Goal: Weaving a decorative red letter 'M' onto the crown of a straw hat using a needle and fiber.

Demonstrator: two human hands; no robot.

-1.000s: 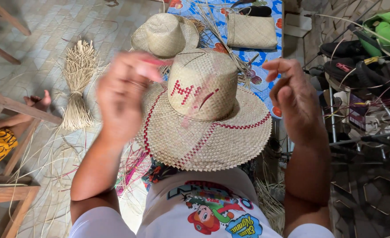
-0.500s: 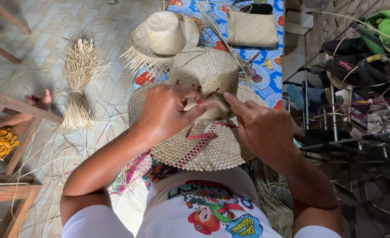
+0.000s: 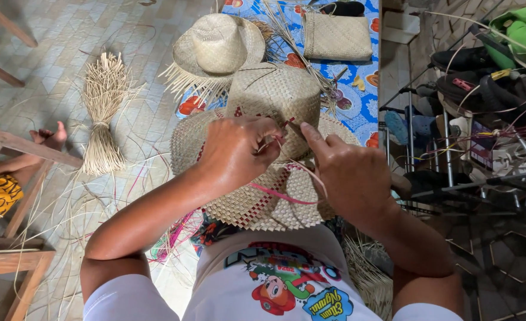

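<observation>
Tiled floor [image 3: 60, 35], pale, w/ loose straw strands scattered over it. Bright printed mat [image 3: 358, 83], blue w/ red/yellow shapes, lies on the floor ahead of the person. Metal shoe rack [image 3: 471, 137] at the right edge, thin tube frame, shoes on it.

Woven straw hat [image 3: 275, 95] rests on the person's lap, just below and betw. both hands. Coarse basket-weave, tan, flat-topped round crown, wide floppy brim w/ a reddish-pink woven band near the edge. Crown stands roughly upright, top tipped slightly away from the person; brim lies about flat, widest left-to-right.

Second straw hat [image 3: 218, 47] on the mat behind it, rounded crown, brim edge unfinished, frayed strands sticking out. Flat woven pouch [image 3: 337, 37], rectangular, same tan weave, further back. Straw bundle [image 3: 102, 113] on the floor to the left, tied at the waist, fanned at both ends, long axis near-to-far.

Left hand [image 3: 236, 151] closed, fingers curled, pinching thin strands at the base of the crown. Right hand [image 3: 355, 175] also closed on a strand, index finger stretched toward the crown. Pink strand [image 3: 280, 195] runs across the brim betw. the hands, thin, flat, ribbon-like.
</observation>
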